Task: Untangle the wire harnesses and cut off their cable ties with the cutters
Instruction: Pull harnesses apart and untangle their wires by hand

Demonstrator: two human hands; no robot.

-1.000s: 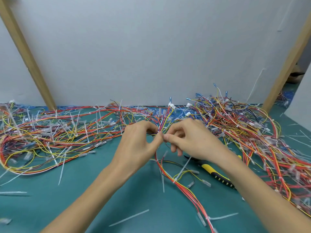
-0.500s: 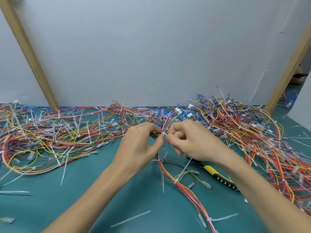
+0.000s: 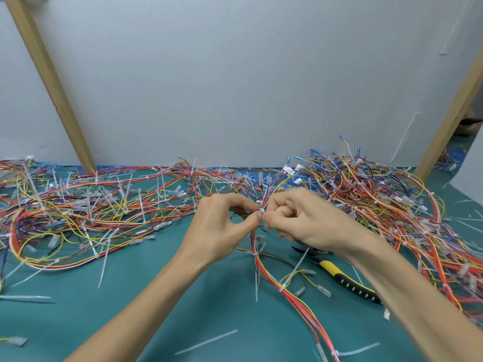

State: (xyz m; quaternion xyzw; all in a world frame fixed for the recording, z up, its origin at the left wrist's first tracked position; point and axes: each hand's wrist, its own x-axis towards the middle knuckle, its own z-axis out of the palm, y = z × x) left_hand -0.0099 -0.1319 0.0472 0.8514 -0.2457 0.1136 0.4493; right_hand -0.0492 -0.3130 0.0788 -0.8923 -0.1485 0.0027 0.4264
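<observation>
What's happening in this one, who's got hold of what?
A person works at a green mat covered in tangled wire piles. The left hand and right hand both pinch one harness at a white cable tie, thumbs nearly meeting. The cutters lie unheld on the mat beside the right forearm, so this tie is not yet cut. Loose ties lie scattered around.

Facing pale grey wall panel (image 3: 235, 87); slanted wooden posts left (image 3: 49, 82), right (image 3: 449, 121); my counter (image 3: 130, 304) teal.
</observation>
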